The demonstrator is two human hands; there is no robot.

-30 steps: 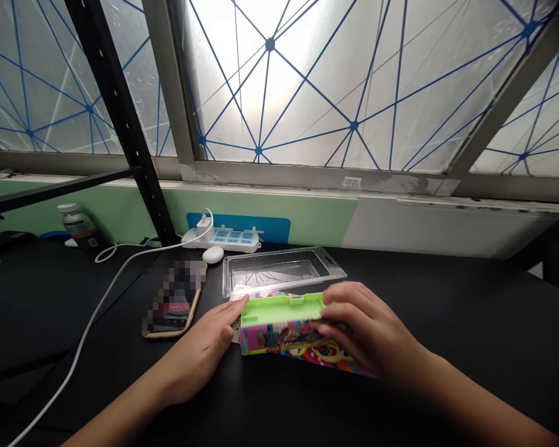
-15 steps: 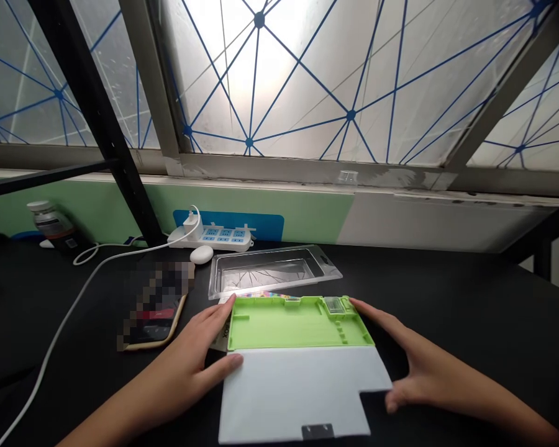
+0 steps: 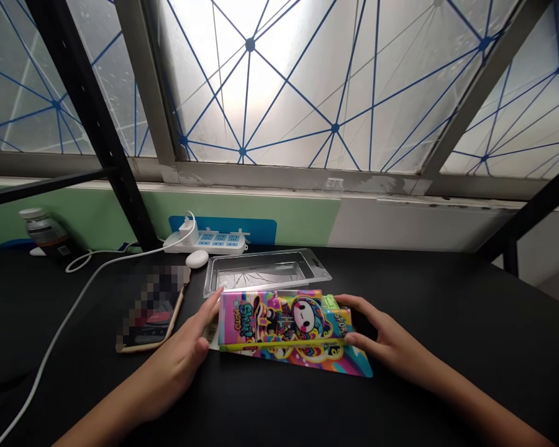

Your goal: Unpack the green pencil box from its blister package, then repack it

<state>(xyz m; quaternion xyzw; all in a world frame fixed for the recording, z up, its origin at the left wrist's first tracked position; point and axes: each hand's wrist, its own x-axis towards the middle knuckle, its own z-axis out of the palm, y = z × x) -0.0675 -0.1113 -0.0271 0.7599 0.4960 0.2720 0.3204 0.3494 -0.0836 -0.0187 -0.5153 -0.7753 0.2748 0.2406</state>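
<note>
In the head view, our 1 cartoon-printed case (image 3: 279,320), spread open 0.5 s ago, is now folded over, mostly covering its inside. It lies mid-table before us, our right hand (image 3: 384,329) spanning its right end, thumb to fingers, our left hand (image 3: 179,351) loosely spread at its left end. We count 1 clear plastic shell (image 3: 261,272), 1 phone (image 3: 157,310), 1 power strip (image 3: 221,243) and, apparently, 1 printed sheet (image 3: 354,365) beneath.

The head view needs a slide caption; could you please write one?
Left hand and right hand frame a cartoon-printed case at a black table, near clear packaging.
</note>
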